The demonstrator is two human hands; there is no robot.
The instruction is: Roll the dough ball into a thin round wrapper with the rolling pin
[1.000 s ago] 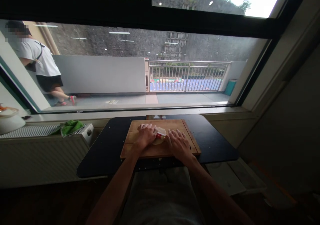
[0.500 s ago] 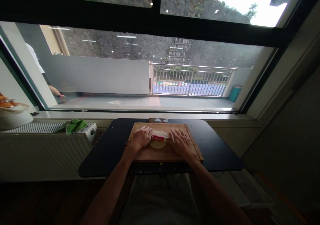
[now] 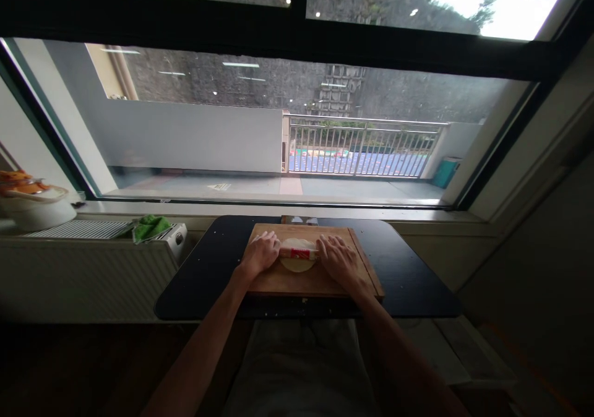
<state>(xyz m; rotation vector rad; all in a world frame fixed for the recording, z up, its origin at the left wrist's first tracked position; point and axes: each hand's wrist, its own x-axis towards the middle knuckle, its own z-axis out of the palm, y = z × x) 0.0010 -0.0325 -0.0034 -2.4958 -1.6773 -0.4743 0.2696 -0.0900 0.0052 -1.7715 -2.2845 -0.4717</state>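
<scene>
I'm taking the wooden board (image 3: 266,285) as reference; it's sitting on the black table (image 3: 413,284). The flat dough (image 3: 298,266) is lying mid-board, and the red-marked rolling pin (image 3: 299,253) is crossing it side to side. The left hand (image 3: 262,253) is lying palm-down over the pin's left end, on the board's left half, fingers pointing toward the far edge. The right hand (image 3: 338,258) is mirroring that on the board's right half, fingers slightly spread. I'm seeing both wrists angling inward over the board. The hands are resting apart, pin middle showing between. I can't tell if either is closing around the pin; undersides are hidden.
</scene>
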